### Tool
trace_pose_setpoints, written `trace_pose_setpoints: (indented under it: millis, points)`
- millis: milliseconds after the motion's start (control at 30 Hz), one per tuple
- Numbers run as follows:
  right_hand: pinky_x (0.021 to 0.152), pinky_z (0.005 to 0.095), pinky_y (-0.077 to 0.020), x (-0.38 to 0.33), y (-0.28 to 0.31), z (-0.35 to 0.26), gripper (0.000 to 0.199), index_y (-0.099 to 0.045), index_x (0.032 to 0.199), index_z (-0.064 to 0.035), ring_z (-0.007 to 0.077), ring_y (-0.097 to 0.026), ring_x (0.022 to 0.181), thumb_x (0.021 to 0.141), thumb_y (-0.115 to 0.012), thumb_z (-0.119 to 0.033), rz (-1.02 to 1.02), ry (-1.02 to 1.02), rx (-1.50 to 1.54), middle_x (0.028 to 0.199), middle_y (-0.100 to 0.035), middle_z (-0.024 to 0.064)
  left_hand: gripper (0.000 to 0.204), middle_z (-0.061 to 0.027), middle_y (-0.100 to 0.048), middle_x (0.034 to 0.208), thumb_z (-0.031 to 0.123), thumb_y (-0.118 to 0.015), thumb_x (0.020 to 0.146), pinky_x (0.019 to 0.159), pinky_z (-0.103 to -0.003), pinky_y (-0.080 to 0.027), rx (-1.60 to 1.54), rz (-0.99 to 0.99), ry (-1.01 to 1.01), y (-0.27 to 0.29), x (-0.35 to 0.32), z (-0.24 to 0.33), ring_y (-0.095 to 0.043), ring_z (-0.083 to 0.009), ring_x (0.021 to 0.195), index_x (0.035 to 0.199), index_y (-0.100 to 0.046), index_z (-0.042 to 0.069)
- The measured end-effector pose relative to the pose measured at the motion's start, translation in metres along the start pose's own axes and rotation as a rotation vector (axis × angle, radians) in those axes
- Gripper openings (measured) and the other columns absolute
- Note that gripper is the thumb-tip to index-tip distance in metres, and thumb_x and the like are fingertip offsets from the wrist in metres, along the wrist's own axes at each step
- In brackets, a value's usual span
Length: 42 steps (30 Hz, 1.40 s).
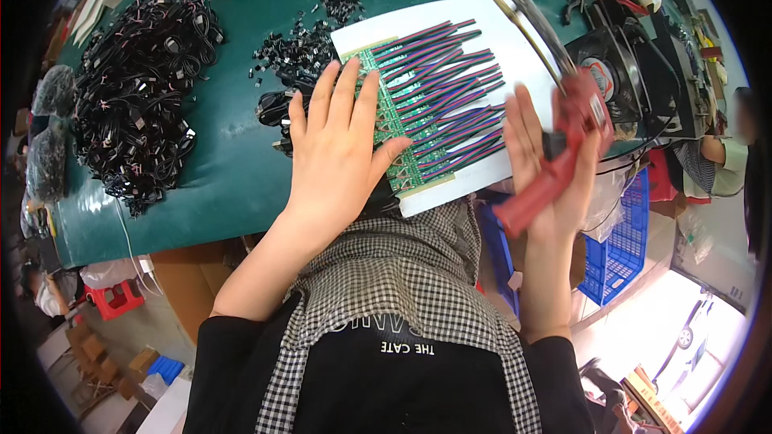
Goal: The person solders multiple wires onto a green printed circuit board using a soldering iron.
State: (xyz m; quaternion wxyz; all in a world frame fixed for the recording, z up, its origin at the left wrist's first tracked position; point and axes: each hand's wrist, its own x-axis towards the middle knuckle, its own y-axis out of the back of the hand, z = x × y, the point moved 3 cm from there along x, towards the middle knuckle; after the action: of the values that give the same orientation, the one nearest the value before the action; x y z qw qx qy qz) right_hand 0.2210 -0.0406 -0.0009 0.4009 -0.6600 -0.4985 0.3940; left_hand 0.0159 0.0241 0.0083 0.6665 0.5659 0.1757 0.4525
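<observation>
My left hand (335, 141) lies with fingers spread over the left edge of a green circuit board panel (418, 167). Rows of dark multicoloured wires (450, 100) run rightward from it. Beneath both is a white board (418, 202), tilted on the table. To the right, my right hand (555, 185) has a red pistol-shaped tool (563, 157) across its palm, smeared by motion, so its exact kind is unclear. My fingers on that side are stretched beside the wire ends.
A big heap of black cables (145, 96) covers the left of the green table (233, 133). Small black parts (301, 52) lie behind my left hand. At the right are a black machine (627, 72) and, lower down, a blue plastic crate (619, 249).
</observation>
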Motion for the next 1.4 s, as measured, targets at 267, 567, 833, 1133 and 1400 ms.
trace_pose_setpoints:
  millis: [267,567,833,1133,1400]
  points:
    - [0.104,0.0434,-0.031,0.032,0.001,0.017,0.061,-0.023,0.137,-0.0081,0.0363,-0.026,0.13,0.09,-0.044,-0.041,-0.001,-0.064,-0.099,0.138,-0.027,0.0244,0.054,-0.0085,-0.042,0.129,0.029,-0.063,0.077,0.101,-0.054,-0.02,0.095,-0.128,0.035,0.006,-0.008,-0.006,-0.033,-0.0267,0.124,0.122,-0.046,0.004]
    - [0.086,0.0351,-0.0474,0.02,-0.008,0.013,0.06,-0.022,0.138,-0.0125,0.0284,-0.052,0.109,0.091,-0.04,-0.046,-0.066,-0.075,-0.143,0.137,-0.034,0.0187,0.055,-0.0072,-0.04,0.131,0.026,-0.065,0.076,0.103,-0.055,-0.014,-0.016,-0.147,0.071,0.013,-0.016,-0.01,-0.031,-0.0261,0.126,0.123,-0.045,0.006]
    - [0.058,0.0245,-0.0449,0.025,-0.044,0.009,0.085,-0.019,0.14,-0.0113,0.0102,-0.053,0.068,0.072,-0.065,0.008,-0.411,0.52,-1.159,0.117,-0.049,0.0129,0.048,-0.0081,-0.041,0.13,0.022,-0.066,0.076,0.102,-0.055,-0.015,-0.058,-0.075,0.073,0.012,-0.019,-0.018,-0.033,-0.0265,0.125,0.119,-0.05,0.009]
    - [0.067,0.0357,-0.0506,0.071,-0.063,0.035,0.086,-0.038,0.132,-0.0175,0.0272,-0.059,0.087,0.056,-0.076,-0.013,-0.621,0.628,-2.12,0.113,-0.05,0.0074,0.039,-0.0093,-0.044,0.126,0.026,-0.064,0.076,0.099,-0.057,-0.017,-0.043,-0.041,0.091,0.015,-0.025,-0.023,-0.036,-0.0249,0.122,0.108,-0.054,0.007]
    - [0.074,0.0373,-0.0495,0.069,-0.057,0.033,0.099,-0.033,0.135,-0.0145,0.0309,-0.056,0.092,0.051,-0.083,-0.025,-0.603,0.497,-2.147,0.119,-0.041,0.0116,0.043,-0.0097,-0.045,0.123,0.033,-0.066,0.072,0.096,-0.055,-0.022,-0.021,-0.01,0.12,0.017,-0.035,-0.022,-0.038,-0.0239,0.117,0.105,-0.056,0.007]
